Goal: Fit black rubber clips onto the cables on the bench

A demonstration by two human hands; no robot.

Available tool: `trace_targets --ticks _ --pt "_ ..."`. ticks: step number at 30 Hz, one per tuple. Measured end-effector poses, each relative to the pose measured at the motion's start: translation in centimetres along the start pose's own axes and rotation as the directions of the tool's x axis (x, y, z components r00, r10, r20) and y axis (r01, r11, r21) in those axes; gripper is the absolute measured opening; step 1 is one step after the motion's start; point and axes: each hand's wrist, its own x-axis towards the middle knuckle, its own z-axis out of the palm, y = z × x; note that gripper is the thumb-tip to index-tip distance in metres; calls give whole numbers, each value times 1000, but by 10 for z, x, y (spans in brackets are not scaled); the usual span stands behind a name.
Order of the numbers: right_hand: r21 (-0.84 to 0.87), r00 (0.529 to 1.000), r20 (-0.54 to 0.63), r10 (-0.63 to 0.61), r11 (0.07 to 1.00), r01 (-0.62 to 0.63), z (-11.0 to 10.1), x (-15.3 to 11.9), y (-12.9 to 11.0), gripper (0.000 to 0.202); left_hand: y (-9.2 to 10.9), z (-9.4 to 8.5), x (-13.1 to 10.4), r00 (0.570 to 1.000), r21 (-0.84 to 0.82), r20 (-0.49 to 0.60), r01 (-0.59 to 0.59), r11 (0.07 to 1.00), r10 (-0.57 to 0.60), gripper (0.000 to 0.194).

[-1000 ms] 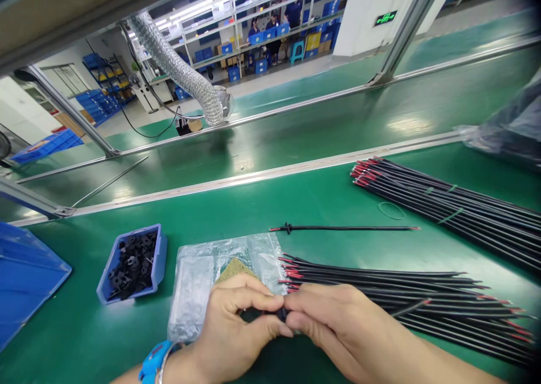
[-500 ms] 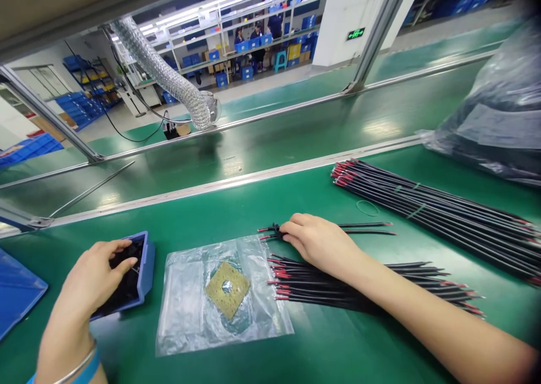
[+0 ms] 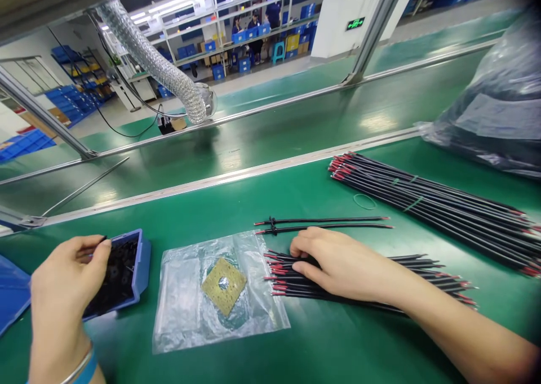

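My left hand point(image 3: 70, 271) is closed in a pinch above the left edge of a small blue bin point(image 3: 143, 271). A tiny black part point(image 3: 105, 239) shows between thumb and fingertip. Several black plastic parts point(image 3: 120, 271) fill the bin. My right hand point(image 3: 329, 260) rests on a loose pile of black cables point(image 3: 283, 277) with red and bare wire ends. Its thumb and fingers are apart, with cables showing between them; some fingertips are hidden. Two separate black cables point(image 3: 333, 220) lie just behind it, each with a small black fitting point(image 3: 273, 223) near its left end.
A clear plastic bag point(image 3: 181, 294) with a yellowish square pad point(image 3: 224, 285) lies between my hands. A banded cable bundle point(image 3: 422, 204) and a green rubber band point(image 3: 364, 201) lie at the right. Behind are a large plastic-wrapped bundle point(image 3: 486, 119) and a foil duct point(image 3: 147, 63).
My right hand has left the two separate cables and moved down onto the pile. My left hand has lifted out of the bin leftward, pinching a small black part.
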Motion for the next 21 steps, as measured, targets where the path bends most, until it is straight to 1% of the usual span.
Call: trace_targets --ticks 2,3,4,5,6,7,8,10,11,12,13,14,15,18,19,21 --pt "27 999 39 20 999 -21 -1 -1 0 9 15 12 -13 994 -110 -107 16 994 -28 11" --pt "37 999 46 19 999 -21 -2 0 1 11 23 20 -21 997 -215 -73 18 977 -34 16" --pt "44 999 49 17 999 -19 -3 0 2 13 32 29 -29 999 -346 26 41 937 -34 22" --pt "48 999 50 16 999 -19 -3 0 2 14 39 38 -37 987 -456 158 91 885 -21 28" --pt "53 998 54 15 998 -18 -3 -1 3 15 46 47 -45 956 -518 293 161 840 -2 32" --pt "60 998 56 12 998 -15 -3 -1 4 15 52 56 -52 909 -538 417 236 809 12 33" --pt "70 998 57 4 998 -8 -3 -2 5 15 56 64 -59 851 -534 525 310 786 21 32" --pt "91 998 56 -20 996 15 -2 -3 7 14 61 76 -71 725 -503 688 447 740 30 31" --pt "99 998 55 -34 995 28 -2 -4 9 14 62 80 -75 665 -481 746 505 717 32 32" --pt "104 997 54 -47 994 41 -2 -4 10 15 62 83 -79 617 -459 787 550 698 31 35" --pt "108 997 53 -56 993 50 -2 -5 11 16 62 86 -81 583 -439 812 580 686 27 39" --pt "112 997 49 -61 992 55 -3 -6 12 18 61 88 -83 563 -423 826 598 681 19 41" --pt "121 997 43 -64 991 59 -5 -6 13 19 61 89 -85 557 -413 830 607 680 7 41" --pt "182 997 9 -77 980 74 -11 -9 11 23 59 93 -87 564 -411 826 615 673 -11 36" --pt "206 996 -11 -84 975 85 -12 -9 9 24 59 95 -87 570 -416 822 610 674 -9 33" --pt "242 994 -50 -98 964 107 -15 -9 5 25 59 96 -88 604 -432 797 567 701 2 26"
